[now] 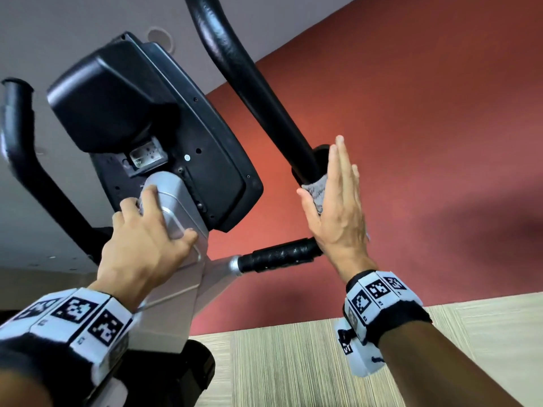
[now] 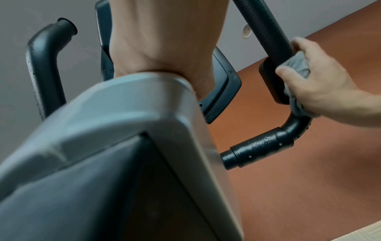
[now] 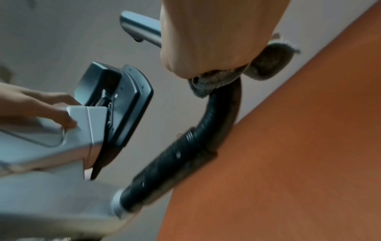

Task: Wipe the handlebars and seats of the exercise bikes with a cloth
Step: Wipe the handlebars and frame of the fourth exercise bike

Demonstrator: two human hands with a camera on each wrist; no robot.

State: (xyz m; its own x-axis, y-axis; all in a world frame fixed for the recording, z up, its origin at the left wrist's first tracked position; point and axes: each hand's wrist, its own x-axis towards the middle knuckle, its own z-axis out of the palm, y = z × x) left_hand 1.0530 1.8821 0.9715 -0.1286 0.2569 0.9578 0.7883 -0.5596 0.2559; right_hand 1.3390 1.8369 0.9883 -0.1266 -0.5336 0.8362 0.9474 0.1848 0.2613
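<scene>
fig.: r. hand lies against the r. handlebar of the exercise bike, fingers straight and close together, palm pressing a grey cloth onto the tube just above its lower bend. the thumb shows on the near side of the cloth in the l. wrist view (whether it hooks round the tube can't be told). l. hand is curled over the silver column under the console, fingers wrapping its top edge, prob. to steady the bike.

key relation: the bar's long axis runs up and away from the r. hand toward the top of the head view, then curves at the bend down to a short horizontal stub that joins the column. so the cloth sits near the low end of the long run; the r. hand is on it, the l. hand well apart. next stroke likely follows the tube upward, or round the bend to the stub, where droplets show. l. handlebar stands at far left, untouched by either hand. no seat in view.
</scene>
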